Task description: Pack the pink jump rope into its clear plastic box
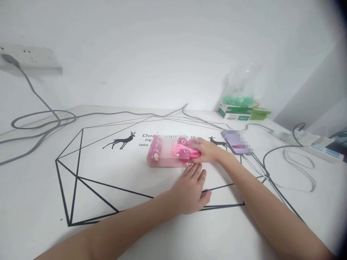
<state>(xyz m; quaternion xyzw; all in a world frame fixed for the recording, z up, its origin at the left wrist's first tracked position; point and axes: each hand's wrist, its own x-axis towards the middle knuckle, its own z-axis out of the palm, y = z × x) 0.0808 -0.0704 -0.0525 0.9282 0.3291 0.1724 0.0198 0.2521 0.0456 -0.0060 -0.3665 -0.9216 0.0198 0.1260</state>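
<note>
A clear plastic box (168, 161) with a pink printed left end lies on the table in front of me. At its right end is a bundle of pink cord with darker pink handles marked with eye-like rings, which looks like a skipping rope (184, 153). My right hand (204, 150) is at that end, its fingers closed around the handles; the fingertips are partly hidden. Below the box's front right corner, my left hand (189, 189) lies palm down with fingers stretched out and thumb apart. Its fingertips reach the box's edge; whether they touch it I cannot tell.
A phone (237, 142) lies right of my right hand, with cables around it. Green-and-white boxes (235, 112) under a plastic bag (240, 86) stand against the wall. A grey cable (108, 113) runs along the back; a power strip (287, 137) sits at right.
</note>
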